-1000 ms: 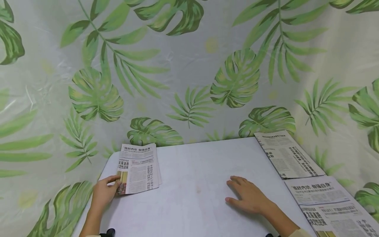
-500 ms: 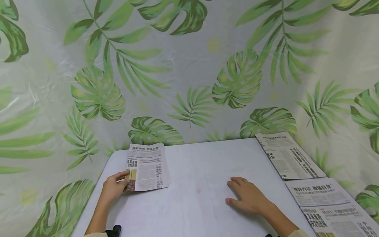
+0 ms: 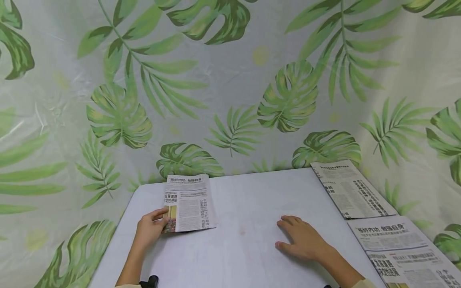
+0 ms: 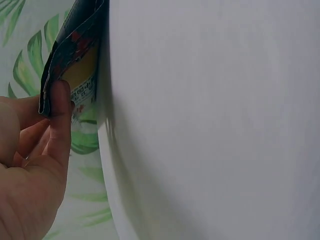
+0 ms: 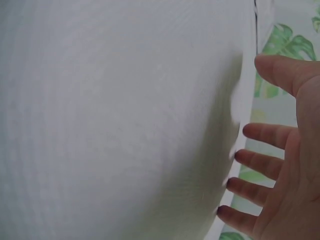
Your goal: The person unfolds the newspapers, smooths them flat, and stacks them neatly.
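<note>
Pinching the folded newspaper [image 3: 191,204] at its near left corner, your left hand [image 3: 151,228] has yet to release it; rightward of your spread, unoccupied right hand [image 3: 300,240], a farther newspaper [image 3: 351,190] and nearer newspaper [image 3: 407,250] already lie flat.

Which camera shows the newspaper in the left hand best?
The head view: it shows the printed face of the newspaper, pinched by the left hand. The left wrist view catches part, nearly edge-on; the right wrist view, at most an unclear sliver.
</note>
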The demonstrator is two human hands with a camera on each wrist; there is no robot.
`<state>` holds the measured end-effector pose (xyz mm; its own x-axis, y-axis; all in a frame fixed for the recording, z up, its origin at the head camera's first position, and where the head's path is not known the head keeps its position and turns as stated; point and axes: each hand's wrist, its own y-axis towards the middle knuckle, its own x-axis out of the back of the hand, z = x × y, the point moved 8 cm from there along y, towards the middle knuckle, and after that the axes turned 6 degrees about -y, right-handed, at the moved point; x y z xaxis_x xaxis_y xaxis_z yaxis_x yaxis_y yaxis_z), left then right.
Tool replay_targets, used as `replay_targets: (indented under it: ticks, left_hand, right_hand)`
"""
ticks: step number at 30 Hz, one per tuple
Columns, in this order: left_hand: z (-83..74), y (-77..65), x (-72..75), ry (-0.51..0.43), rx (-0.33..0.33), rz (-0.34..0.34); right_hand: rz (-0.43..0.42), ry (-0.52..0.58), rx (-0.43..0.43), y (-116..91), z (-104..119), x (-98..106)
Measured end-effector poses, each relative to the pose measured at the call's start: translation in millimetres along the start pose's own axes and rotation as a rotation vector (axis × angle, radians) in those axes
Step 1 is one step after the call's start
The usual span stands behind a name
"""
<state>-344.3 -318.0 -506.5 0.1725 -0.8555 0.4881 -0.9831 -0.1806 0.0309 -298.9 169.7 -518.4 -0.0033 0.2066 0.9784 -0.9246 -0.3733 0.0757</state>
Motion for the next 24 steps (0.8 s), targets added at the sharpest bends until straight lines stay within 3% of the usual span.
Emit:
replay_targets:
  ticks: [9,24]
  left_hand:
    - [-16.1,1.4,-23.0,-0.07,-0.018,0.045]
    - [-44.1,-13.3,-67.1,-0.148,-0.061,0.09]
  right_hand:
    - [-0.024,0.01,0.012,2,1,3]
    - [-0.086,0.016,0.044,14,14,7]
